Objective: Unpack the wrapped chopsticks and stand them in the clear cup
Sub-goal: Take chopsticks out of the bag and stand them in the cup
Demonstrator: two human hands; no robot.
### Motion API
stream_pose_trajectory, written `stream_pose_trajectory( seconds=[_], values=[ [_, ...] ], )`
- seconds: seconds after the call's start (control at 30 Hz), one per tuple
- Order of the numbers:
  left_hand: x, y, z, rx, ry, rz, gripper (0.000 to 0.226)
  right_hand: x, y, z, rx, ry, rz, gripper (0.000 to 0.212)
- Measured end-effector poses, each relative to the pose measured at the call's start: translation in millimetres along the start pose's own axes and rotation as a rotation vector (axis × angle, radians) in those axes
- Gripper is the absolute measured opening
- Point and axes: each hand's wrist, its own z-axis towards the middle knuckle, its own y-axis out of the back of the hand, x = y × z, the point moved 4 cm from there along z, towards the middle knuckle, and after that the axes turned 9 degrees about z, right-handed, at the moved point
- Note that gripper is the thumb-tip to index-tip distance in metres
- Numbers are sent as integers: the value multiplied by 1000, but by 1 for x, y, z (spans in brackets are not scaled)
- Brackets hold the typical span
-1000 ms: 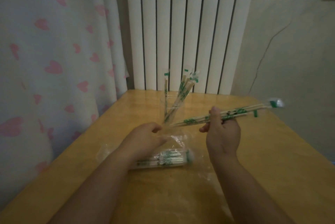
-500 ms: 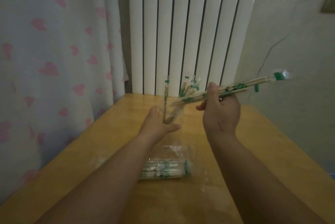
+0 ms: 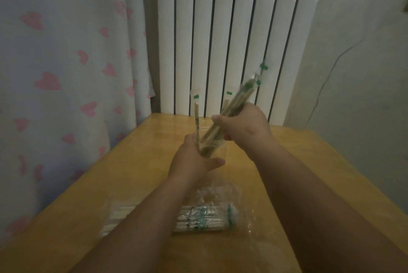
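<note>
Standing chopsticks [image 3: 196, 116] crowd the clear cup's [image 3: 217, 151] mouth, my left grip [image 3: 192, 162] wraps its near side, the radiator [image 3: 220, 41] stands close behind, and open table [image 3: 309, 162] lies to its right.

The left hand [image 3: 191, 162] grips the clear cup [image 3: 218, 149] while the right hand [image 3: 245, 124] holds wrapped chopsticks [image 3: 242, 94] slanting into it.

White curtain [image 3: 66, 52] with pink hearts, white radiator [image 3: 220, 41], yellow-brown table [image 3: 132, 184], tan chopsticks [image 3: 239, 98] marked green.
</note>
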Motion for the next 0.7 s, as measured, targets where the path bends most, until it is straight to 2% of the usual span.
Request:
stream_pose_trajectory(
  seconds=[0.1,0.23,0.3,0.57,0.63,0.7],
  values=[
    [1,0,1,1,2,11,89,-5,-6,-4,54,-60,112,26],
    [1,-1,2,7,8,33,88,-3,-6,-6,-102,92,126,24],
    [1,-1,2,10,12,51,90,-2,-8,-5,-128,131,67,21],
    [-4,2,-1,13,-25,64,88,-10,-28,0,-5,22,-9,27],
    [-1,0,4,13,-35,83,87,-14,-26,-5,-54,38,45,33],
    [-1,0,4,21,-31,81,87,-15,-21,-10,-139,82,124,24]
  ],
)
